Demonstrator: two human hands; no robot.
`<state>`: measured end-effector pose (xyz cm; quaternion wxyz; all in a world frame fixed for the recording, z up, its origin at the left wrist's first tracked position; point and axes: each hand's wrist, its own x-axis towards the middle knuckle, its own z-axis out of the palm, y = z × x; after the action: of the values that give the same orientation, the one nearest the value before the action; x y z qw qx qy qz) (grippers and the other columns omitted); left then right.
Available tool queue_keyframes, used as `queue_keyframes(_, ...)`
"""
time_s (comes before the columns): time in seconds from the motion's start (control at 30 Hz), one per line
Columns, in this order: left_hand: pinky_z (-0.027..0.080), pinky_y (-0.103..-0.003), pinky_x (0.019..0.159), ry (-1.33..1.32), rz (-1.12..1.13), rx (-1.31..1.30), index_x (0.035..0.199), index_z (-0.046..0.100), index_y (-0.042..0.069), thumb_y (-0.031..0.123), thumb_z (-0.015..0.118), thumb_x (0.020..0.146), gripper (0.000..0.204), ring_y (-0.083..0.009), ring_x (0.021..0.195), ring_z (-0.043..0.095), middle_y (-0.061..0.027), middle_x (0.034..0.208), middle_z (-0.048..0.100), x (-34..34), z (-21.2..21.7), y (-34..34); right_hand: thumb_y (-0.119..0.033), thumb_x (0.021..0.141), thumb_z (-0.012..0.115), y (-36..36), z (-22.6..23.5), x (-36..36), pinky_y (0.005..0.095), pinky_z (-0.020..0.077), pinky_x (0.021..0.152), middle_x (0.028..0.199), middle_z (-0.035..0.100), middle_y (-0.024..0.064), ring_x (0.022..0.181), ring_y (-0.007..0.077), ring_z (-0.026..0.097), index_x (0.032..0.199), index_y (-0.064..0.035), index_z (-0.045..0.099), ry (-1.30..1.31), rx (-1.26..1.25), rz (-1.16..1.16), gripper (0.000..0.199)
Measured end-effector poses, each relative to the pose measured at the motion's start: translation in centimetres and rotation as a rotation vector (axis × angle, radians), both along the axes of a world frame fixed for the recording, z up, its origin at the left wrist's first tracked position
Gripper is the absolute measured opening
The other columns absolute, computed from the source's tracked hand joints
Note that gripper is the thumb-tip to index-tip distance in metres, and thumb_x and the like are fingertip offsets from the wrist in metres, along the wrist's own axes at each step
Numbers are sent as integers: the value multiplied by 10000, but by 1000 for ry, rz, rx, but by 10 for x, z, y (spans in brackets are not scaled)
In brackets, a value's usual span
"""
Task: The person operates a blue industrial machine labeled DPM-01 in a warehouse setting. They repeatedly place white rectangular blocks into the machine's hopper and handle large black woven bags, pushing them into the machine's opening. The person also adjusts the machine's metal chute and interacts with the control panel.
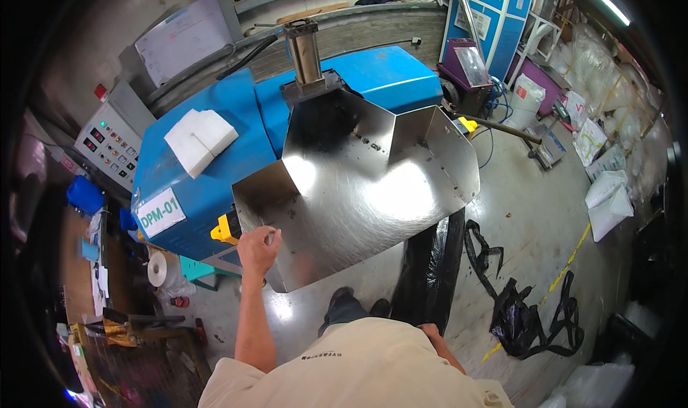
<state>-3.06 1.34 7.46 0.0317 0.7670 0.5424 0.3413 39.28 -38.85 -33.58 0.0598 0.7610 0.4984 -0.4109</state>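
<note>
My left hand (259, 251) is closed on the left rim of a wide, shiny metal hopper tray (340, 204), close to a yellow fitting (224, 229). Dark residue and small black bits lie on the tray's far part. A long, glossy strip of black plastic film (428, 275) hangs from below the tray toward my body. At its near end is my right hand (431, 330), mostly hidden by my shirt; its visible fingers look curled on the film's edge.
Behind the tray stands a blue machine (208, 132) with a metal cylinder (307, 53) and a white foam block (199, 139) on top. A control cabinet (111, 139) is at left. Tangled black plastic strips (527, 315) lie on the right floor. White sacks (609, 200) stand beyond.
</note>
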Motion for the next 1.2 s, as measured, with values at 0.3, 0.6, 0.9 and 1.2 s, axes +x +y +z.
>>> queue_keyframes(0.3, 417, -391, 633, 6, 17, 20, 817, 738, 105, 188, 794, 860, 109, -240, 581, 591, -37, 649, 626, -4, -4, 0, -413, 909, 701, 29, -12, 25, 426, 578, 923, 1179, 770, 84, 1094, 295, 732, 1192, -239, 797, -38, -34, 155, 346)
queue_keyframes(0.6, 419, -400, 624, -39, -10, 52, 819, 736, 97, 188, 779, 876, 116, -264, 583, 589, -50, 647, 621, 7, -4, 6, -371, 919, 622, 36, 16, 32, 446, 589, 910, 1166, 770, 88, 1071, 307, 742, 1150, -256, 808, -15, -83, -22, 318)
queue_keyframes(0.9, 422, -403, 628, -42, -12, 41, 818, 736, 95, 188, 775, 874, 115, -266, 583, 591, -55, 653, 630, 8, 0, 4, -360, 903, 621, 26, 31, 33, 442, 588, 906, 1161, 765, 107, 1067, 320, 743, 1116, -245, 816, 18, -62, -118, 310)
queue_keyframes(1.2, 427, -387, 634, -43, -8, 54, 812, 737, 101, 182, 779, 866, 106, -253, 587, 596, -46, 651, 632, 7, -1, 3, -363, 896, 626, 23, 35, 26, 451, 576, 931, 1185, 757, 117, 1096, 328, 733, 1131, -252, 812, 23, -92, -173, 319)
